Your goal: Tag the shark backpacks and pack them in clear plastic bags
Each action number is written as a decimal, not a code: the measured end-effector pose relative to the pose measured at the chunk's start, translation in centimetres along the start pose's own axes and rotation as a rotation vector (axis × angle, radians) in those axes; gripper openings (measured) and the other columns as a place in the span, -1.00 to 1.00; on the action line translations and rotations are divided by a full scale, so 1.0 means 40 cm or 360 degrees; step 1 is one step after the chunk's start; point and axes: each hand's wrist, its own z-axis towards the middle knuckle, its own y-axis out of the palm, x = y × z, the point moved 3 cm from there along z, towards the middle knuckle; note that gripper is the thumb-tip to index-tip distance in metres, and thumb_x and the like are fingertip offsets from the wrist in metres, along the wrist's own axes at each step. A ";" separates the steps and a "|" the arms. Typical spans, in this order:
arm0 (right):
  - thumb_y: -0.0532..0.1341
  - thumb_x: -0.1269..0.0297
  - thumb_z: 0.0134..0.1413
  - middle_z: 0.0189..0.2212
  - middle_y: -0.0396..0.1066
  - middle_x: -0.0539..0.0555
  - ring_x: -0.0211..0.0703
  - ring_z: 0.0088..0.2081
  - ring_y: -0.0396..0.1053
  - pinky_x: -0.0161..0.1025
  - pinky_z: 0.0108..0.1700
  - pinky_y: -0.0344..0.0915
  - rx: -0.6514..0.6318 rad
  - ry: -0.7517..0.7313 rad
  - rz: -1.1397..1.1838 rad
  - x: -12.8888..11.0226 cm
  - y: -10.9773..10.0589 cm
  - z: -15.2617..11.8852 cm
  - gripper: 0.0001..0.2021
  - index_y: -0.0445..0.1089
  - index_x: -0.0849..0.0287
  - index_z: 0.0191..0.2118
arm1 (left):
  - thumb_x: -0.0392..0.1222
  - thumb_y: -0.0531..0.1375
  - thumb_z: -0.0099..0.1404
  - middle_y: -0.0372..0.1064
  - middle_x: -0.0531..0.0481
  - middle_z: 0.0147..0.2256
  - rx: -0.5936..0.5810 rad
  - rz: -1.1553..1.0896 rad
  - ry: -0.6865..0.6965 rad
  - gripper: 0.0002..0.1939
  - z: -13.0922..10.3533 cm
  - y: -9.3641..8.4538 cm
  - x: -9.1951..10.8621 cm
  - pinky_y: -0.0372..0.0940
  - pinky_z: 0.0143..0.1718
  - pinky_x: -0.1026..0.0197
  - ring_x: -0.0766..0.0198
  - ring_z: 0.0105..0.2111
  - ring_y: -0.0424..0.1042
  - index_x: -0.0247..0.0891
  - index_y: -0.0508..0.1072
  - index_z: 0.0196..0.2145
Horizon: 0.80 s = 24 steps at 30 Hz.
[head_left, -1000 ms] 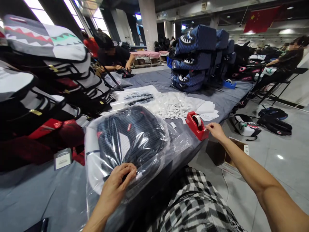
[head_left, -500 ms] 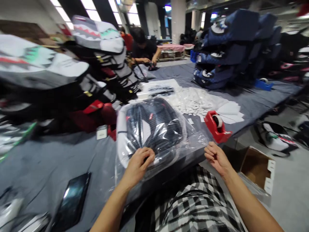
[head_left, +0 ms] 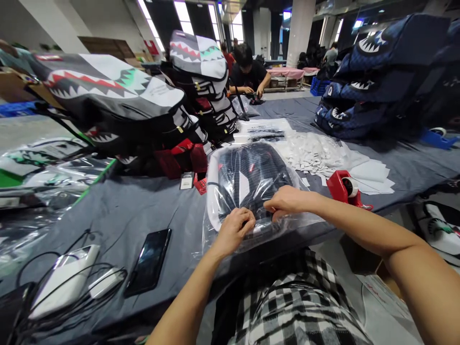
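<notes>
from the red plastic tape dispenser (head_left: 337, 185), the right hand (head_left: 289, 199) now joins the left hand (head_left: 234, 229) at the dark striped bag (head_left: 230, 167) on grey cloth (head_left: 138, 203) — left pinching its clear plastic film (head_left: 265, 232), right grip impossible to tell.

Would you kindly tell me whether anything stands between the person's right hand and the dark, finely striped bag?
Only the clear plastic wrapping around the dark striped bag lies between it and the right hand; nothing else is visible in the way.
</notes>
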 end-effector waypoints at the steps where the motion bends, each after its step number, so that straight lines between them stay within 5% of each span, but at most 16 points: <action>1: 0.35 -0.01 0.12 -0.49 0.40 -0.02 -0.19 -0.45 0.30 -0.29 -0.39 -0.08 0.0013 0.0151 -0.0062 0.015 -0.001 0.001 -0.67 0.37 0.12 -0.17 | -0.11 0.04 0.40 0.44 -0.01 -0.28 0.0000 0.0002 0.0005 -0.68 -0.001 0.001 -0.001 0.17 -0.11 0.11 0.18 -0.23 0.32 -0.20 0.35 -0.50; 3: 0.40 -0.06 0.02 -0.45 0.43 -0.01 -0.14 -0.43 0.34 -0.29 -0.39 -0.06 0.0065 0.0460 -0.0052 0.047 -0.007 -0.015 -0.51 0.32 0.12 -0.07 | -0.11 0.04 0.40 0.44 -0.01 -0.27 0.0003 0.0000 0.0018 -0.69 -0.003 0.002 -0.004 0.17 -0.11 0.11 0.18 -0.22 0.32 -0.20 0.36 -0.49; 6: 0.41 -0.02 0.03 -0.46 0.42 -0.03 -0.18 -0.44 0.31 -0.31 -0.40 -0.06 0.0221 0.0735 0.0063 0.065 -0.013 -0.057 -0.60 0.32 0.12 -0.20 | -0.12 0.06 0.40 0.45 0.00 -0.27 0.0007 0.0002 0.0027 -0.70 -0.003 0.005 -0.008 0.18 -0.11 0.11 0.19 -0.23 0.32 -0.20 0.37 -0.49; 11: 0.42 -0.01 0.01 -0.44 0.42 -0.06 -0.24 -0.43 0.29 -0.32 -0.41 -0.12 0.0263 0.0363 0.0240 -0.008 0.055 -0.057 -0.62 0.28 0.13 -0.37 | -0.13 0.08 0.41 0.45 -0.01 -0.25 0.0008 0.0001 0.0019 -0.69 0.000 0.002 -0.006 0.20 -0.11 0.10 0.19 -0.22 0.33 -0.21 0.41 -0.49; 16: 0.43 -0.13 -0.08 -0.49 0.38 -0.06 -0.22 -0.45 0.28 -0.29 -0.42 -0.19 0.0220 0.0375 0.0159 -0.011 0.105 -0.024 -0.54 0.27 0.11 -0.38 | -0.07 0.19 0.37 0.43 -0.03 -0.03 -0.0011 0.0009 0.0086 -0.85 -0.053 -0.043 -0.007 0.16 0.12 0.04 0.12 0.04 0.29 -0.15 0.50 -0.28; 24: 0.46 -0.04 -0.12 -0.50 0.32 -0.07 -0.24 -0.46 0.23 -0.31 -0.42 -0.10 0.0450 0.0324 0.0346 -0.003 0.109 -0.039 -0.57 0.27 0.12 -0.41 | -0.08 0.19 0.37 0.47 -0.05 -0.02 0.0208 0.0394 -0.0230 -0.81 -0.158 -0.126 -0.114 0.09 0.16 -0.12 0.07 0.05 0.34 -0.16 0.49 -0.37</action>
